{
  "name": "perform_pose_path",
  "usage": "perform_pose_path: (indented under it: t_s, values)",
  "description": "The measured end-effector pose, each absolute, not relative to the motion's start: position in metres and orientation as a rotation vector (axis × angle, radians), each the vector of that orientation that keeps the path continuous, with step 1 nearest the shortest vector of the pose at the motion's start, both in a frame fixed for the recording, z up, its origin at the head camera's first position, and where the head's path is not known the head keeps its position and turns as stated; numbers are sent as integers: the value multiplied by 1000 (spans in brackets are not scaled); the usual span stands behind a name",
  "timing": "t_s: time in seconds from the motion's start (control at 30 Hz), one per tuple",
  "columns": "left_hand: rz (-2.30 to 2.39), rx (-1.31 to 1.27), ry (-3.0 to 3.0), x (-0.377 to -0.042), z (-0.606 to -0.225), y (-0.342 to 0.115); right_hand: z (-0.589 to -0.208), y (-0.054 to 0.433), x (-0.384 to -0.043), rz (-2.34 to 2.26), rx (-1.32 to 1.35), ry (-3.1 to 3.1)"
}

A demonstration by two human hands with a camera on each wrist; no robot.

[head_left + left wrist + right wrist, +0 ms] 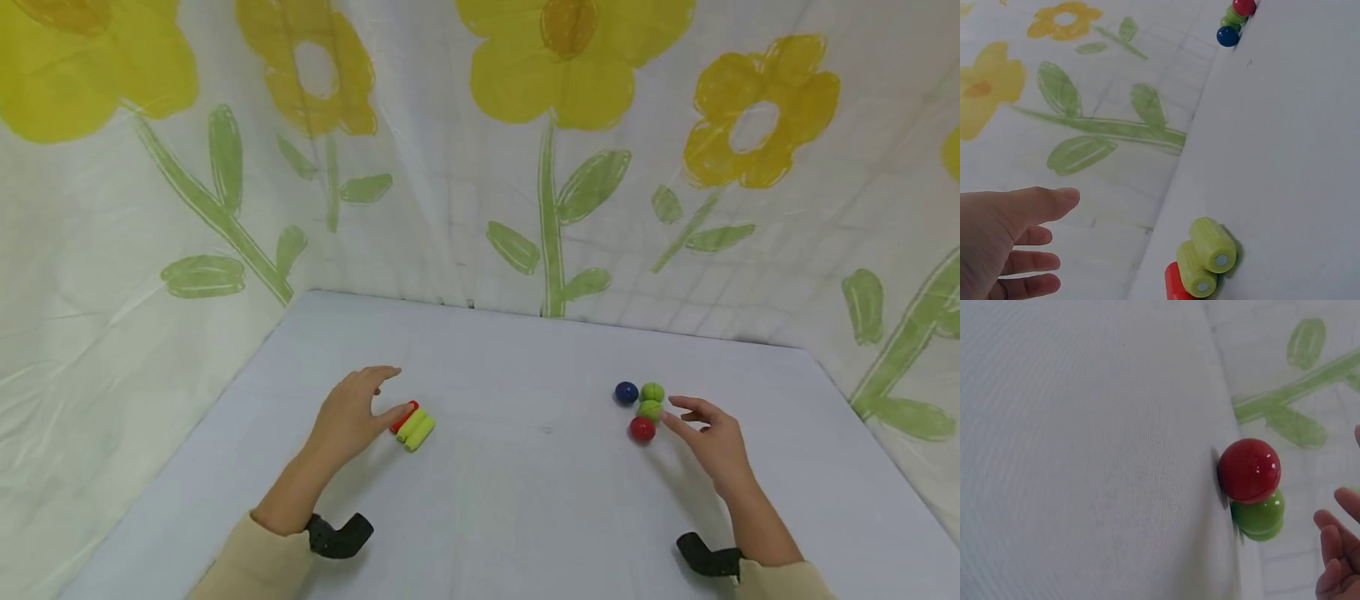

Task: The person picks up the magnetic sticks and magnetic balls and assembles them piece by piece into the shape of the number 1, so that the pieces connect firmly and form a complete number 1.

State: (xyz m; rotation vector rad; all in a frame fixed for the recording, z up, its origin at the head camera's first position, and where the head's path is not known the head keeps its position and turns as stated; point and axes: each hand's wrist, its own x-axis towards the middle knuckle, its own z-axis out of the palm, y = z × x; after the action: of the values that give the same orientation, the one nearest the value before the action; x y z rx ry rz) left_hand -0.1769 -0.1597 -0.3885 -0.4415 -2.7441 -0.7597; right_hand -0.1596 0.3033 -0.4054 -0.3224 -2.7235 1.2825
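Observation:
On the left of the white table lie a red cylinder (pixel 403 417) and two yellow-green cylinders (pixel 419 433), side by side. My left hand (pixel 354 417) hovers beside them, thumb and fingers spread apart with nothing between them. In the left wrist view a pale dot marks the end of each yellow-green cylinder (pixel 1212 245). To the right sit a blue ball (pixel 626 393), two green balls (pixel 652 392) and a red ball (pixel 642 430) in a cluster. My right hand (pixel 712 442) is just right of the balls, its fingers loosely bent and holding nothing.
The white table (pixel 525 500) reaches back to a hanging sheet (pixel 435 208) painted with yellow flowers. A black strap-like device (pixel 341 536) sits on the left wrist, another black device (pixel 707 556) on the right.

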Motion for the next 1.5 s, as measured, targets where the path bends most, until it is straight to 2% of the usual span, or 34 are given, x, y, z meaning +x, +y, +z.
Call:
perform_pose_path:
  t_s: [0.3, 0.57, 1.5]
  values:
    - [-957, -296, -2751, -174, -407, -149, -416, 301, -169, 1642, -503, -2579]
    - [-1051, -209, -2738, -173, -422, -144, -425, 299, -168, 1751, -477, -2453]
    - [-948, -363, -2698, -171, -449, -132, -439, 303, -165, 1648, -441, -2623]
